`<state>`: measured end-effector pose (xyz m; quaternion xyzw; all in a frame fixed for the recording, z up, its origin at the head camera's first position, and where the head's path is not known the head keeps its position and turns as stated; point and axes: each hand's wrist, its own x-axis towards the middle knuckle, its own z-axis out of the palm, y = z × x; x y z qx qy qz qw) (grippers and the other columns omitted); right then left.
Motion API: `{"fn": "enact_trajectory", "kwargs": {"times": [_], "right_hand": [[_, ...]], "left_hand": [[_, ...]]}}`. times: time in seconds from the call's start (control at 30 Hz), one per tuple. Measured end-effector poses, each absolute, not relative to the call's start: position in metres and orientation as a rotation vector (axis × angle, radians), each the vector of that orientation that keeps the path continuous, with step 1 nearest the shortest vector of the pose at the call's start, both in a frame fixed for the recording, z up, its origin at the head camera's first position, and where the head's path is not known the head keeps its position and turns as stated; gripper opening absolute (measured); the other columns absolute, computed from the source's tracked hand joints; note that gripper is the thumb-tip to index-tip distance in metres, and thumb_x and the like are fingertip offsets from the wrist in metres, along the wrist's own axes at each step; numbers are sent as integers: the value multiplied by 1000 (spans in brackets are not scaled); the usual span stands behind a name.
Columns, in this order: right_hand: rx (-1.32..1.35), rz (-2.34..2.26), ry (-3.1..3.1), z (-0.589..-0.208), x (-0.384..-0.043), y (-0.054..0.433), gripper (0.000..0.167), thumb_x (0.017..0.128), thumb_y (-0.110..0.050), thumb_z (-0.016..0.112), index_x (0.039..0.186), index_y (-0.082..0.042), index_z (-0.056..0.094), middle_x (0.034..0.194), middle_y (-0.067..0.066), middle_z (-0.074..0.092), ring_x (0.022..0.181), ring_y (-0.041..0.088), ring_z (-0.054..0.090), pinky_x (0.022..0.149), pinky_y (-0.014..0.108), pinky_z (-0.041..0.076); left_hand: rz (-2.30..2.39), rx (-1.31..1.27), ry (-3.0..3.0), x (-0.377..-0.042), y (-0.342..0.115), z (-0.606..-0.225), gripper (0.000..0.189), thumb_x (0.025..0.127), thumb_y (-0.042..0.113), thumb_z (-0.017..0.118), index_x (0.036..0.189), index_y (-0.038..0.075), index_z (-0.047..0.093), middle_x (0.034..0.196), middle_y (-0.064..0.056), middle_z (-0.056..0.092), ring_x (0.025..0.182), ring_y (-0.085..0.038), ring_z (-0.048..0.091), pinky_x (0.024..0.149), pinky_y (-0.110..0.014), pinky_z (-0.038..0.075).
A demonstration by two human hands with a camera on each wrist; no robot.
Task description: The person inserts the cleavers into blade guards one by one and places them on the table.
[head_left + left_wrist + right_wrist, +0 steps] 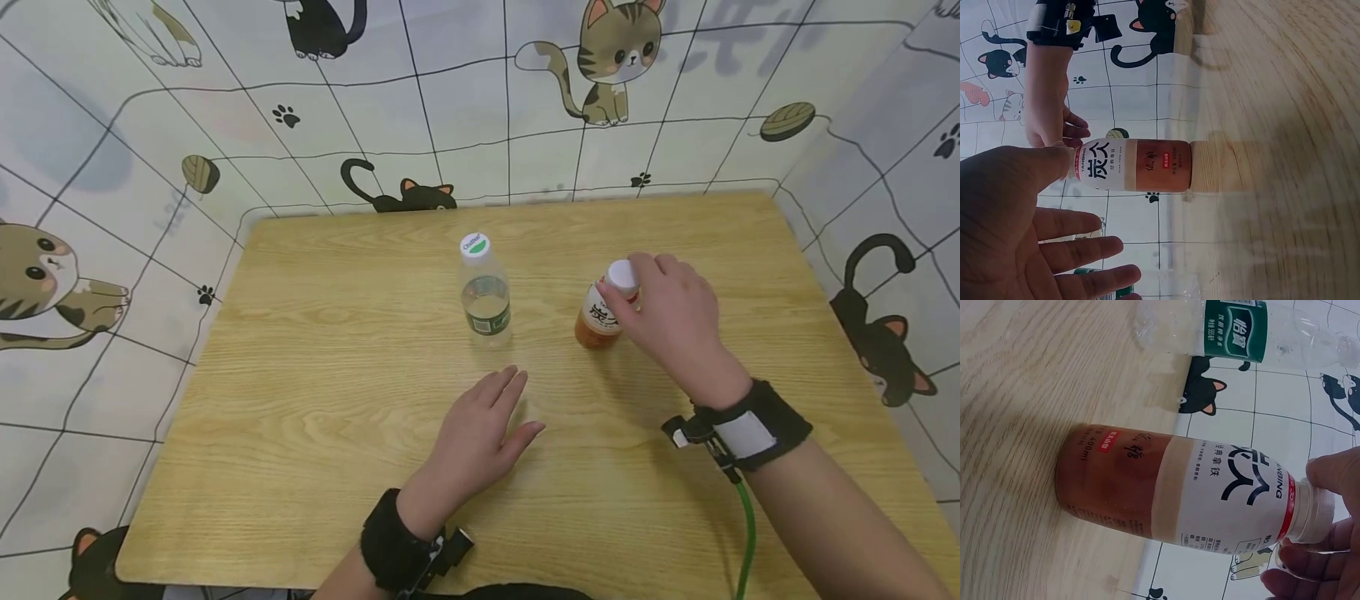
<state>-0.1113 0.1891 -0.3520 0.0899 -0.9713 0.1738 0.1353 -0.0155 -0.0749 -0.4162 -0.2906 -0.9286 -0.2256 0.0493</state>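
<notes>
A brown latte bottle (597,321) with a white label and white cap (1317,512) stands on the wooden table. My right hand (678,321) grips it at the cap and neck, thumb on one side and fingers on the other. To its left is a clear plastic water bottle (486,300) with a green label (1235,329) and a white cap, untouched. My left hand (472,442) holds nothing; its fingers are extended and the thumb stands apart, on the near side of the water bottle. In the left wrist view, the thumb overlaps the latte bottle's neck.
The light wooden table (315,400) meets walls printed with cats and grid lines at the back and sides. Both wrists wear black straps with small cameras. A green cable (746,533) runs down from the right wrist strap (757,429).
</notes>
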Motion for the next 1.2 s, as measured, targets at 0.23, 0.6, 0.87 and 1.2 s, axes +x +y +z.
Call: {"fn": "enact_trajectory", "kwargs": {"times": [0.23,0.6,0.87,1.2], "right_hand": [[304,568,-2771,-349,-103,188,38,96,-33,69,101,5,64,83,18,63,69,33,60,59,49,47],[364,833,-2771,-332,-73,186,32,97,-28,69,111,1,66,90,11,64,78,25,54,65,39,41],[430,932,-2728,-326,-58,186,30,96,-25,72,115,-2,66,96,7,67,82,21,57,67,39,45],[414,993,-2709,-330,-53,190,25,96,-24,72,111,-4,68,84,3,62,74,18,52,60,32,42]], "left_hand": [[-746,-892,-2836,-25,-66,-418,66,100,42,67,147,-1,52,145,-19,55,134,-32,54,107,-45,48],[-850,-723,-2865,-47,-42,-421,93,87,49,81,152,-3,40,149,-21,50,136,-34,51,109,-45,47],[-993,-659,-2835,-60,-27,-420,110,76,47,91,157,3,31,152,-16,48,137,-30,49,113,-43,42],[-1026,-613,-2740,-56,-22,-417,83,75,27,94,141,6,49,132,-11,60,121,-26,58,105,-41,49]]}}
